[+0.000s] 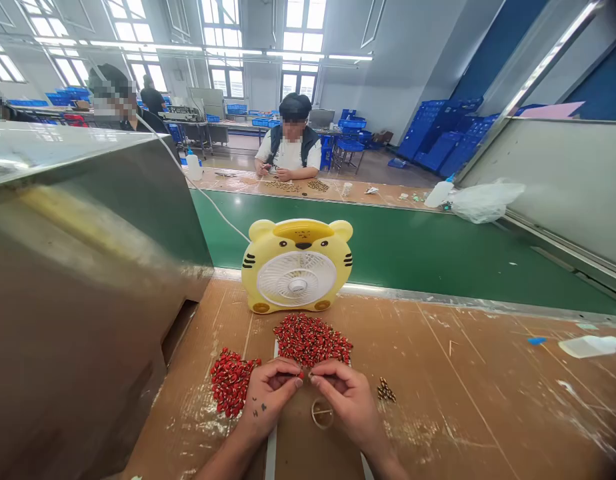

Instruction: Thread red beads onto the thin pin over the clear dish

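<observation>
Above a brown board, my left hand (268,395) is closed in a pinch on a small red piece (301,375). Facing it, my right hand (351,401) also pinches, fingertips together, around something too small to make out. The two sets of fingertips are close but apart. Just beyond them spreads a large pile of small red and gold pieces (313,339). A second red pile (230,383) lies left of my left hand. To the right of my right hand sits a small cluster of dark gold pieces (387,391). A thin ring with a crossbar (322,413) lies below my hands.
A yellow animal-faced fan (343,267) stands behind the piles. On the left rises a large metal housing (88,287). A green conveyor belt (438,257) runs across, with a co-worker (291,147) seated beyond it. A translucent bottle (591,345) lies at the right.
</observation>
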{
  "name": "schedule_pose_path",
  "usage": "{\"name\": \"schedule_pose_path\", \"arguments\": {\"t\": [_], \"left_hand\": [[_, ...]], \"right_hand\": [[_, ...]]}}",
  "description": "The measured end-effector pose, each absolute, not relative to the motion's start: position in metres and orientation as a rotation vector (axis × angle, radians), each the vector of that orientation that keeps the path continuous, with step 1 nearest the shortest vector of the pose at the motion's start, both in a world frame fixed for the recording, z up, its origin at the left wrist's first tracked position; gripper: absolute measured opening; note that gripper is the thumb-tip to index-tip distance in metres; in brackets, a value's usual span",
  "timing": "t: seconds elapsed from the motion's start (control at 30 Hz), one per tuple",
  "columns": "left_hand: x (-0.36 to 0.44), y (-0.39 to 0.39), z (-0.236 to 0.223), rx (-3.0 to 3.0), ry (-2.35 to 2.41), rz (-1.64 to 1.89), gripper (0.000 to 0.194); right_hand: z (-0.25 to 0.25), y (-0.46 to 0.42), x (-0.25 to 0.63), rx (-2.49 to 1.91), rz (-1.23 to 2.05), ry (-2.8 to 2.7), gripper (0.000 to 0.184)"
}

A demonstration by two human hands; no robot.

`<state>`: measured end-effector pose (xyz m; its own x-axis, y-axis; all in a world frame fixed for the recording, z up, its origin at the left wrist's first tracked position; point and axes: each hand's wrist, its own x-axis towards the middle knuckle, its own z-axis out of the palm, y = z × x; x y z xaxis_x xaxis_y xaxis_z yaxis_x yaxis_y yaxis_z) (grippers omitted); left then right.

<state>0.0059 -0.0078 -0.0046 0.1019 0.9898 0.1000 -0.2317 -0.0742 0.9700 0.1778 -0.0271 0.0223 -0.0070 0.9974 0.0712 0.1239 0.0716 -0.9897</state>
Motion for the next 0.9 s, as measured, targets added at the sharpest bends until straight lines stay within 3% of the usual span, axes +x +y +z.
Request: {"name": "schedule_pose_path", "arguments": {"t": [0.43,0.9], "left_hand": [[0.004,-0.01,0.001,1.172,0.939,1.308,0.018],[0.005,-0.01,-0.007,1.011,0.856,1.273,0.02]], "right_hand": [[0.024,-0.024,0.168,-1.221,0.946,-1.508,0.018],[0.027,-0.029,0.163,-1.243,0.883,-1.529,0.02]]}}
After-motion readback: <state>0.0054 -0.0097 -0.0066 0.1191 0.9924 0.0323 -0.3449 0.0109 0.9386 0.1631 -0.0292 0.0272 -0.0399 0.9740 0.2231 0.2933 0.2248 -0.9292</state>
